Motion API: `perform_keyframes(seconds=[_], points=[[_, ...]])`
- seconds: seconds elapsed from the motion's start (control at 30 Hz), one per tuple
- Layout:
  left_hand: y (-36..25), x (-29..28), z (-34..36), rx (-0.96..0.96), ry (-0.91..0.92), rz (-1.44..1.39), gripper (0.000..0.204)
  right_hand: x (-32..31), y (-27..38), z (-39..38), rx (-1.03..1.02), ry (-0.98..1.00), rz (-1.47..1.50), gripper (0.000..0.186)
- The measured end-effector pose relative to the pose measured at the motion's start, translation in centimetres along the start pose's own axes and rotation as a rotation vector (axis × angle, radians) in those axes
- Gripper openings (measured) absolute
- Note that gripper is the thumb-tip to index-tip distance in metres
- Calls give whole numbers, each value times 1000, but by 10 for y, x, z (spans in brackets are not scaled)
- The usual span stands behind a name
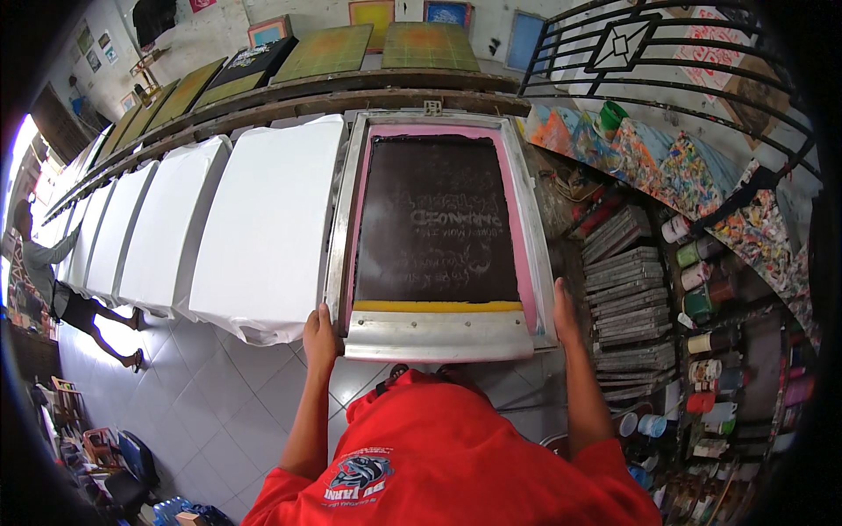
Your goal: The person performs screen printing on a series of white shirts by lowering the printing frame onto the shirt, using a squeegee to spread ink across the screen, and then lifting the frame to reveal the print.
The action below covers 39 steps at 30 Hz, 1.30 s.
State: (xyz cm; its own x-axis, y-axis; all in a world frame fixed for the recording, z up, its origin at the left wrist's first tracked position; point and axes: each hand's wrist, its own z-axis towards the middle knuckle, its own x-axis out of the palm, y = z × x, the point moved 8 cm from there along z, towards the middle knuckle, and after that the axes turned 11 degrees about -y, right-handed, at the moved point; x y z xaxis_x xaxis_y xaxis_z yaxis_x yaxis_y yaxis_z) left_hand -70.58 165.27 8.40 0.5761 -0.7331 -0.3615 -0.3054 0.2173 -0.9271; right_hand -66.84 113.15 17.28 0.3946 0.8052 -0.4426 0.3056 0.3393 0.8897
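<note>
There are two hands, one left hand (321,340) and one right hand (567,317), plus one screen frame (338,230) and one squeegee (438,336). One other person (41,256) is in view. White-covered boards (270,230) number at least four, the farthest too crowded to count; green boards (430,46) also number at least four. Four coloured framed panels (372,22), one black garment (252,61), one black railing (671,21) and one green bucket (611,116) show. Grey frames (624,294) number more than ten, paint pots (697,277) at least ten.

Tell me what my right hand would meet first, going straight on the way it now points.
Probably the right rail of the metal screen frame: your right hand is beside it, angled slightly inward, though depth is hard to judge.
</note>
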Motion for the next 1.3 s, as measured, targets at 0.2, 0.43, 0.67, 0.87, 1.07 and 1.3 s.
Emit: perform_keyframes(seconds=[0.2,0.43,0.67,0.87,1.07,1.3], points=[[-13,3,-8,-26,-41,-44,57,0,8,5,-30,8,-32,80],[-2,11,-7,-12,-41,30,58,1,-4,18,-23,64,-6,76],[7,16,-2,40,-53,19,60,0,-25,28,0,88,22,73],[10,22,5,-49,42,-56,60,0,-38,34,11,41,7,80],[26,29,7,-65,36,-146,56,-4,-55,43,27,-30,11,82],[45,33,25,-131,-1,-184,49,26,-45,46,67,62,-15,81]])
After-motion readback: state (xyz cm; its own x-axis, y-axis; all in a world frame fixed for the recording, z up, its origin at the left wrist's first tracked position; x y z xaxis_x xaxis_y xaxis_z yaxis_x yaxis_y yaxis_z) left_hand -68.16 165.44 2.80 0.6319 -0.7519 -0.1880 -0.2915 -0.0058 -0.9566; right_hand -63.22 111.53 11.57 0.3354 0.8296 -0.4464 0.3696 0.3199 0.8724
